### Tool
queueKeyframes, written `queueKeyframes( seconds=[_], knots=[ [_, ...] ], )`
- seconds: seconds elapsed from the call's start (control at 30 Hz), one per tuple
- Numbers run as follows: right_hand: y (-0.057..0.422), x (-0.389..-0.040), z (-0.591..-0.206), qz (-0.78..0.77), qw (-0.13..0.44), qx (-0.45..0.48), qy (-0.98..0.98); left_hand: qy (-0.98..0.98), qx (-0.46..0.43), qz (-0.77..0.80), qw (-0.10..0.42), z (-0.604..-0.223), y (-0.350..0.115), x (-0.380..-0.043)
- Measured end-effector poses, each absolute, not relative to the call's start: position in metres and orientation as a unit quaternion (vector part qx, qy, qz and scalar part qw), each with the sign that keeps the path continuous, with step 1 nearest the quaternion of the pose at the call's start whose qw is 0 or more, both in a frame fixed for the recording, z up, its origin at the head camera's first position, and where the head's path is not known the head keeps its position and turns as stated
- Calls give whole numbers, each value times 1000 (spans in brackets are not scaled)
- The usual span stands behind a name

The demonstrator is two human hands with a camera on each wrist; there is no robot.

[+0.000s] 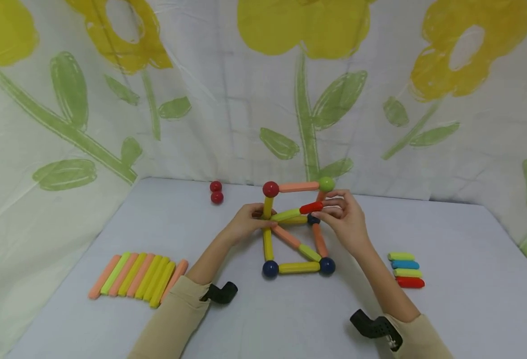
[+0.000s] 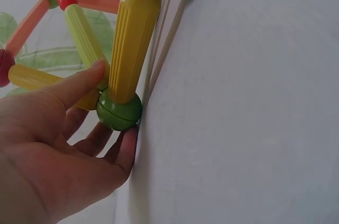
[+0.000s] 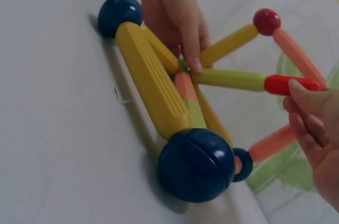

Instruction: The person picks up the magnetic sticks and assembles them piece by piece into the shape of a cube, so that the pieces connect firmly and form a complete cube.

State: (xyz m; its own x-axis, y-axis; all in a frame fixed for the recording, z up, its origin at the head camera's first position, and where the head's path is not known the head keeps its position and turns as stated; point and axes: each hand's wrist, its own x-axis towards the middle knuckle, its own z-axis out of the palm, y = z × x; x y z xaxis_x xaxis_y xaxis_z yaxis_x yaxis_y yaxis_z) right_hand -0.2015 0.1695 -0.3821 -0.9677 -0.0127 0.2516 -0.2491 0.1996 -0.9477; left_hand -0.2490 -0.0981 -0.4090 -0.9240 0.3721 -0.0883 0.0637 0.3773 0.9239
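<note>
Let the glossy dark-blue ball (image 1: pixel 270 269) at lower centre bear on the white table (image 1: pixel 299 319), so the stick-and-ball frame (image 1: pixel 299 268) is less likely to rock. Beyond it, mid-picture, your left hand (image 1: pixel 247 222) clasps the shiny green ball (image 2: pixel 119 112); brace that joint firmly. Right of centre, your right hand (image 1: pixel 346 219) pinches the short red plastic rod (image 1: pixel 311 208) at the lime ridged rod's (image 1: pixel 286 215) end; best aligned, without levering.

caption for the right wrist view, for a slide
Right hand pinches a short red stick end to end with a yellow-green stick; left hand holds the frame.
</note>
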Motion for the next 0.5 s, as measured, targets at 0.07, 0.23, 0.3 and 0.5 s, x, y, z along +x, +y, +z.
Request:
queueKeyframes(
  seconds=[0.07, 0.23, 0.3, 0.5],
  knots=[
    [170, -204, -383, 616, 110, 80, -776, 819, 132, 541, 140, -409, -97, -249],
    [173, -214, -384, 559, 158, 68, -811, 822, 132, 538, 134, -410, -97, -249],
    [176, -218, -384, 541, 164, 75, -822, 822, 131, 538, 132, -410, -98, -249],
    [178, -228, -381, 534, 145, 122, -824, 819, 121, 545, 128, -411, -99, -249]
  ],
)
